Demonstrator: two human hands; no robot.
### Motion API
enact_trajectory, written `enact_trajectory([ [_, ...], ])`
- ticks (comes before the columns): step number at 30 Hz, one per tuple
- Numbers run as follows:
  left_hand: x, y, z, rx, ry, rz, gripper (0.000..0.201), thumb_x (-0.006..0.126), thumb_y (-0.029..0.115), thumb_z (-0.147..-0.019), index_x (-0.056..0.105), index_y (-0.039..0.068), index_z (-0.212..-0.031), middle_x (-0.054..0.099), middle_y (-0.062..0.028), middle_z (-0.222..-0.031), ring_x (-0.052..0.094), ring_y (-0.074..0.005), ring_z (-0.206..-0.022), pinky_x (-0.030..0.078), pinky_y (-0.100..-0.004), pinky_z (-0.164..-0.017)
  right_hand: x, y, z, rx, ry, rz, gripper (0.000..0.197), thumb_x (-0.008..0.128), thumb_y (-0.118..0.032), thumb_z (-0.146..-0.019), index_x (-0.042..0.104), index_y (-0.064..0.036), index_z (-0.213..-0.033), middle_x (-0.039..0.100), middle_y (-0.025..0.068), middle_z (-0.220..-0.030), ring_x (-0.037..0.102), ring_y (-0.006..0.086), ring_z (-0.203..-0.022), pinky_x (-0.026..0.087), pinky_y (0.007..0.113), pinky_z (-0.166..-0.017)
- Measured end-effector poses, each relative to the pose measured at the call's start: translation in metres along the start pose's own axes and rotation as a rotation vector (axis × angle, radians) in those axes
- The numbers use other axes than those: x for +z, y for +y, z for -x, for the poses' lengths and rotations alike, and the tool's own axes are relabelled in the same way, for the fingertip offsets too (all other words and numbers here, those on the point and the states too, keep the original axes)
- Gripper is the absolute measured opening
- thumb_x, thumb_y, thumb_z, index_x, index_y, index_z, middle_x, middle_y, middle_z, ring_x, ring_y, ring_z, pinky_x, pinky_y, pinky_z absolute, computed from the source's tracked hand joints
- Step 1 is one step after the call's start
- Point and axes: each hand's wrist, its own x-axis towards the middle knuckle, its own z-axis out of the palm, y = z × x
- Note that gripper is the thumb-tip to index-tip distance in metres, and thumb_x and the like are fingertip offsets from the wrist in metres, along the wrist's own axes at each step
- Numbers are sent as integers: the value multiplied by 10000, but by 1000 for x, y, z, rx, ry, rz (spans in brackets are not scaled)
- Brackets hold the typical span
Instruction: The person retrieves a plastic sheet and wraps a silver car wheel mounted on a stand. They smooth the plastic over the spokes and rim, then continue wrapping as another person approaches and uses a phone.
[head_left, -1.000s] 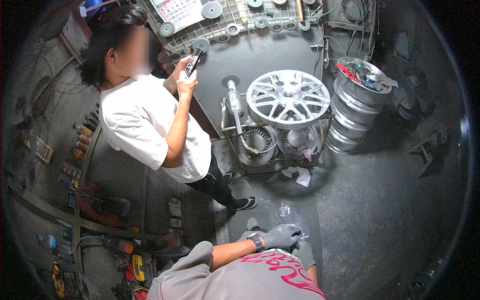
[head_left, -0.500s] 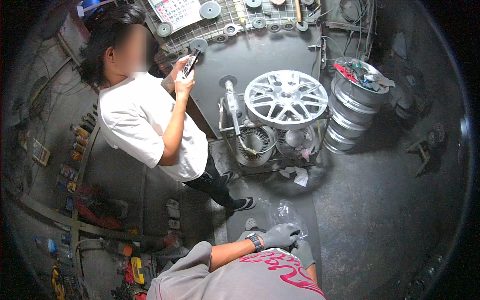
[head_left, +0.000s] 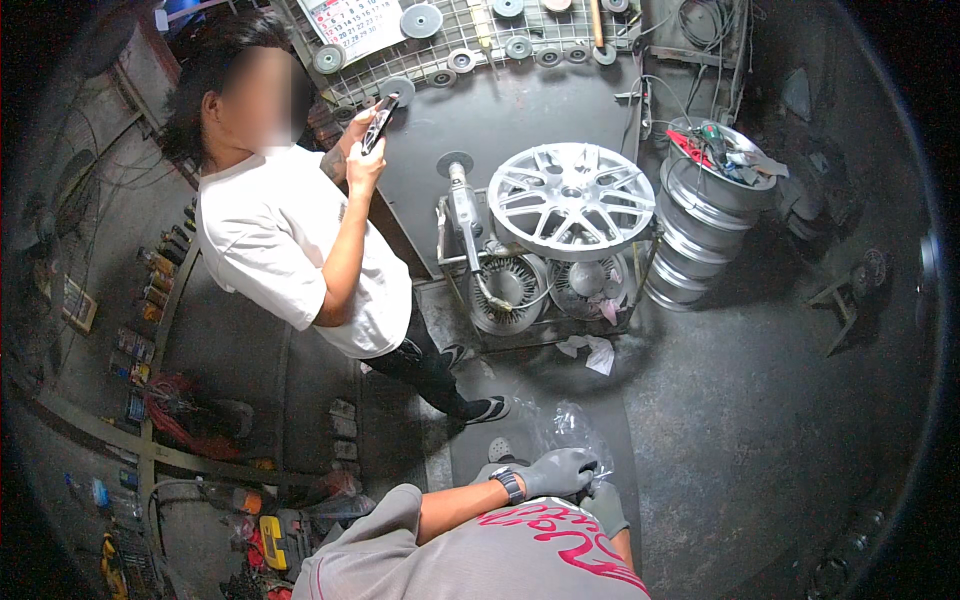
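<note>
My left hand (head_left: 557,471), in a grey glove with a dark watch at the wrist, is closed at the near end of a clear plastic bag (head_left: 572,428). Close beside it, my right hand (head_left: 607,508), also gloved in grey, has its fingers curled in at the same gathered end of the bag. Part of the right hand is hidden behind the left one and my shirt. The bag spreads out crumpled beyond my hands, low over the floor.
A silver alloy wheel (head_left: 572,192) lies on a metal stand, a polishing tool (head_left: 464,212) beside it. Stacked rims (head_left: 700,240) stand to the right. A person in a white shirt (head_left: 290,235) holds a phone (head_left: 378,126) at the left. A white cloth (head_left: 598,357) lies on the floor.
My hands stay at the bag with barely any shift. The bag's crumpled film has changed shape slightly, and the other person's head and phone have moved a little.
</note>
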Motion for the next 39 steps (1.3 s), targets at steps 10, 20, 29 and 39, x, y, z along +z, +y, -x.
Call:
enact_trajectory([
  [10,4,-1,1,26,22,-1,360,553,249,-881,631,15,-1143,646,-236,-1112,624,-415,-1022,494,-492,-894,1,0,2,24,2,-6,230,545,-105,-679,651,20,-841,616,298,-781,634,468,-767,476,494,-640],
  [20,7,-5,-1,35,32,5,333,543,232,-873,616,11,-1113,643,-245,-1084,622,-429,-998,490,-508,-878,2,4,0,16,0,-41,229,557,-120,-681,658,14,-838,627,288,-780,648,452,-780,478,498,-644],
  [29,-3,4,-1,7,16,-3,336,522,213,-866,645,50,-1133,649,-222,-1097,621,-400,-1026,493,-477,-890,3,9,-4,3,-7,8,254,569,-136,-676,664,5,-864,636,281,-802,651,448,-802,486,501,-666],
  [39,-5,1,3,32,23,28,327,536,219,-871,627,23,-1116,642,-236,-1079,619,-414,-1013,489,-489,-883,8,14,-3,25,-10,57,258,570,-140,-685,668,-4,-881,639,277,-812,649,450,-817,491,502,-674],
])
